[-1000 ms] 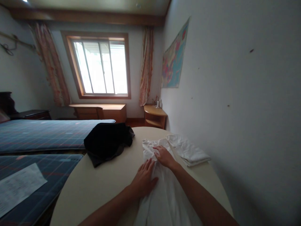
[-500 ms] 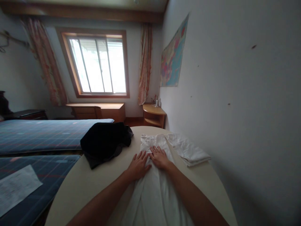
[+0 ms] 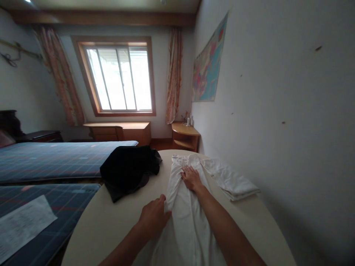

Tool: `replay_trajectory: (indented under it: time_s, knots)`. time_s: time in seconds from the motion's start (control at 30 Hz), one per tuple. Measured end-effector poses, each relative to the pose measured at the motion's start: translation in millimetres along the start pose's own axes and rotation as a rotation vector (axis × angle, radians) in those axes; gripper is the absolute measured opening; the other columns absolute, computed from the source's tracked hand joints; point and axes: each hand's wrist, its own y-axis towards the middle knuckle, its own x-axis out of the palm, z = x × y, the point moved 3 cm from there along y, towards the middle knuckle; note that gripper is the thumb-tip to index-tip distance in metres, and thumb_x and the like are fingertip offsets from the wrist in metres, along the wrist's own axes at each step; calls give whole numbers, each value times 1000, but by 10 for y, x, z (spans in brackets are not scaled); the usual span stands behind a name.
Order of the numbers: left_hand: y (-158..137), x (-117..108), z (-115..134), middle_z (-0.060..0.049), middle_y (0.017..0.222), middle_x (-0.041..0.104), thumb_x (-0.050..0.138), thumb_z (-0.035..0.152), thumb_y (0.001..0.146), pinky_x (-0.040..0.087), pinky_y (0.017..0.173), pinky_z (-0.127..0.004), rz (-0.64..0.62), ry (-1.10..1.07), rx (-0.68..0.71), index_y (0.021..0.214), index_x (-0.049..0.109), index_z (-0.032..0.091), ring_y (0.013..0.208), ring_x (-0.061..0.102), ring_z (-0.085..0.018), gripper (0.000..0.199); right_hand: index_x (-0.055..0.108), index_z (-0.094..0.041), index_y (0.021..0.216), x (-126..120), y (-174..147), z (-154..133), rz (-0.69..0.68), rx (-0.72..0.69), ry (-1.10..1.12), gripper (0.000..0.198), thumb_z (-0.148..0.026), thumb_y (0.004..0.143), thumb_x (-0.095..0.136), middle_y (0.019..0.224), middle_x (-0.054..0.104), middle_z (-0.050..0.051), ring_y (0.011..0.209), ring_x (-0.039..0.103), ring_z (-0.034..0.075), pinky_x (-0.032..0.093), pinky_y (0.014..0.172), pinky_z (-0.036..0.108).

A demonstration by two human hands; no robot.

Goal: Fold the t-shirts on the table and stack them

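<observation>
A pair of white trousers (image 3: 181, 218) lies lengthwise on the round cream table (image 3: 91, 229), its gathered waistband at the far end. My right hand (image 3: 191, 178) rests flat on the upper part, fingers spread over the cloth. At the left edge of the trousers, my left hand (image 3: 154, 214) is closed with thumb and fingers on the fabric's border; the fingertips are partly hidden. Beside the waistband, to the right, sits a folded white garment (image 3: 233, 180). A crumpled black garment (image 3: 129, 170) lies at the table's left far side.
Left of the table are two plaid mattresses (image 3: 69, 159), the nearer with a printed paper sheet (image 3: 26, 225) on it. A white wall (image 3: 291, 159) rises on the right. Beyond the table stand a corner shelf (image 3: 185, 129) and a wooden desk (image 3: 135, 131) under the window.
My left hand has moved from lying flat near the waistband down to the left edge and closed on the fabric. The right hand stays flat on the trousers. The view has shifted slightly left.
</observation>
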Motion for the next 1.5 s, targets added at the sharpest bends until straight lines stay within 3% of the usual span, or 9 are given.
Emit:
replay_trajectory:
  time_s: [0.2,0.37,0.53,0.63,0.83,1.07,1.17,1.33,1.5]
  knots:
    - [-192,-34,-192,-2,80,66,60,32,82,43,74,-31,-82,-233,91,117,49,21,84,64,-25,39,34,-25,151,-140,-414,-47,-6,-73,0,54,-45,101,27,161,24,7,149,15,26,12,117,53]
    - [-281,-185,-71,2,94,60,65,38,81,41,62,-23,-142,-666,262,130,43,25,64,54,-10,55,37,-23,150,-270,-1000,-67,-138,-164,8,60,-46,95,43,160,27,9,149,15,31,10,118,55]
    - [-360,-19,56,-8,125,57,74,55,74,47,57,-22,-685,-994,330,138,42,31,64,60,-7,75,45,-22,145,-263,-1448,3,-207,-241,91,62,-44,88,56,155,36,11,146,24,31,18,118,51]
    - [-365,123,41,-10,130,57,80,55,68,49,55,-22,-904,-1014,303,135,48,31,70,66,-12,78,48,-21,143,-249,-1547,74,-103,-281,176,54,-36,91,52,149,47,11,142,34,28,22,118,49]
    - [-289,195,18,-7,116,68,81,42,71,51,54,-22,-766,-905,289,131,53,28,63,65,-10,68,51,-27,141,-245,-1603,48,-58,-339,243,50,-36,92,51,146,50,10,139,39,26,20,118,50]
    - [-507,23,152,-10,133,61,73,57,76,50,49,-24,-1134,-997,478,137,46,32,78,74,-22,71,59,-34,133,-272,-1629,-30,-93,-403,231,41,-35,92,55,154,39,7,144,29,28,18,118,53]
    - [-395,76,147,-12,118,69,62,61,84,51,52,-26,-899,-985,503,129,50,24,70,72,-20,59,72,-32,114,-302,-1649,-67,-84,-500,269,28,-29,90,59,150,44,5,140,36,25,26,116,45]
    - [-101,147,-2,-8,129,64,53,33,92,47,100,-38,-3,-567,516,122,61,24,116,60,-22,33,74,-27,99,-345,-1665,-83,-93,-512,325,19,-22,88,59,139,55,6,129,49,23,35,111,40]
    - [27,223,-116,-8,152,43,53,31,91,19,120,-50,26,-251,533,141,49,25,142,35,-25,50,70,-25,96,-433,-1738,-118,-70,-513,325,23,-13,80,60,129,60,6,122,53,22,37,109,37]
